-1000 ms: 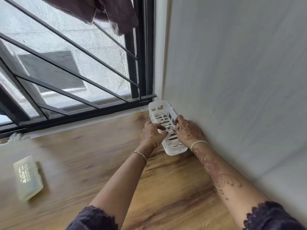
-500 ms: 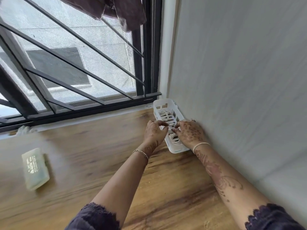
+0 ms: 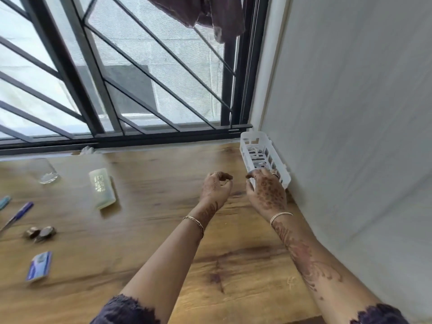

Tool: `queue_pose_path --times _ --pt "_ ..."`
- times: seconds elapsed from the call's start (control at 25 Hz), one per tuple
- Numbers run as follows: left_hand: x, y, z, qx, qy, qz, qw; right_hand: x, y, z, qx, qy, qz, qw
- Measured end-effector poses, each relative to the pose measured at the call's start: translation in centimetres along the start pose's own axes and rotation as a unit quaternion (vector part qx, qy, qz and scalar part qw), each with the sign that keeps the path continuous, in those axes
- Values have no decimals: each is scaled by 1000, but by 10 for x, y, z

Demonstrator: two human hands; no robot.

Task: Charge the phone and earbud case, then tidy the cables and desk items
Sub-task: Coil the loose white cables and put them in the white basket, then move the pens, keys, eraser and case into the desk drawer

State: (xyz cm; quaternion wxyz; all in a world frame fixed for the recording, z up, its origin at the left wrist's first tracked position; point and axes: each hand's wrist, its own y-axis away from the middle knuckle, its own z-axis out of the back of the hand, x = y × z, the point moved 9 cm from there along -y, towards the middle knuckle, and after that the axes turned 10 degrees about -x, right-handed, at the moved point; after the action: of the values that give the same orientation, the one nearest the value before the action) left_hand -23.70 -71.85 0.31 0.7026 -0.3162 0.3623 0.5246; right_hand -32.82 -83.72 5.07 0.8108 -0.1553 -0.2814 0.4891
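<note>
Both forearms reach forward over the brown wooden desk point(image 3: 152, 183). The left hand point(image 3: 216, 188) hovers above the wood, fingers loosely curled, apparently holding nothing. The right hand point(image 3: 266, 194), fingers loosely spread, sits at the near end of the white slotted plastic basket point(image 3: 253, 136); contact unclear. Coiled white cables point(image 3: 256, 152) lie inside the basket, which stands against the grey wall point(image 3: 350, 113).

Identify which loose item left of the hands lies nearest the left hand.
The pale green rectangular case, lying flat; the glass, blue pen, two round metal pieces and blue card all lie farther from the left hand.
</note>
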Motion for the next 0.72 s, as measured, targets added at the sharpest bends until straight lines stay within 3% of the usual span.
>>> queue_pose_path --times 0.28,0.44,0.52,0.6,0.72 --pt "60 73 42 -17 19 34 999 38 84 4 52 -16 -6 999" --pt "88 128 72 7 22 24 999 62 143 15 27 -29 -59 997" --pt "105 154 91 21 6 3 1000 74 178 25 -18 -87 -134 987" --pt "121 181 109 29 -7 -24 999 71 222 31 -76 -168 -256 949" --pt "136 223 137 16 -24 -84 996 56 297 35 -163 -231 -422 861"
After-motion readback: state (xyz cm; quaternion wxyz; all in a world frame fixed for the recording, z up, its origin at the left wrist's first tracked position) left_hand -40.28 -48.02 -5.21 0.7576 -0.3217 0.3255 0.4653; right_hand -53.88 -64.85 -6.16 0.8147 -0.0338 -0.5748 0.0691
